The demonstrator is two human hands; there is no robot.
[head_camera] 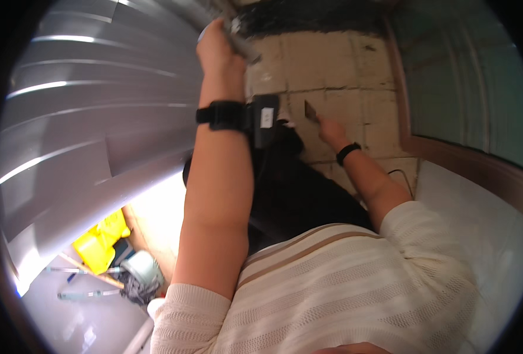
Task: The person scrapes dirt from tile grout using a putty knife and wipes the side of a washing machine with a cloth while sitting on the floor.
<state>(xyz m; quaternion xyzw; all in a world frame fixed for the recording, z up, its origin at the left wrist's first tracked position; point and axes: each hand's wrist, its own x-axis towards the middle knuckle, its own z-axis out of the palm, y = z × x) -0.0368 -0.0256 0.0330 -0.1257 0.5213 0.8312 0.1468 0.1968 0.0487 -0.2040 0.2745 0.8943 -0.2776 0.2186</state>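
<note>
My left hand (220, 51) is raised at the top, against a grey bar-like edge (246, 48); its fingers are partly hidden, and I cannot tell whether they grip it. A dark strap with a box-shaped device (263, 121) is around my left forearm. Lower and to the right, my right hand (331, 132) holds a small flat-bladed tool (310, 110), perhaps a scraper, with its blade pointing up and left over the beige tiles (345, 104). The tool is blurred. A black band (348, 153) circles my right wrist.
Grey slatted panelling (97, 101) fills the left side. A brown-framed glass pane (469, 88) stands at the right. A dark strip (323, 17) crosses behind the tiles. At lower left are a yellow plastic item (102, 241) and a pale bucket-like container (143, 267).
</note>
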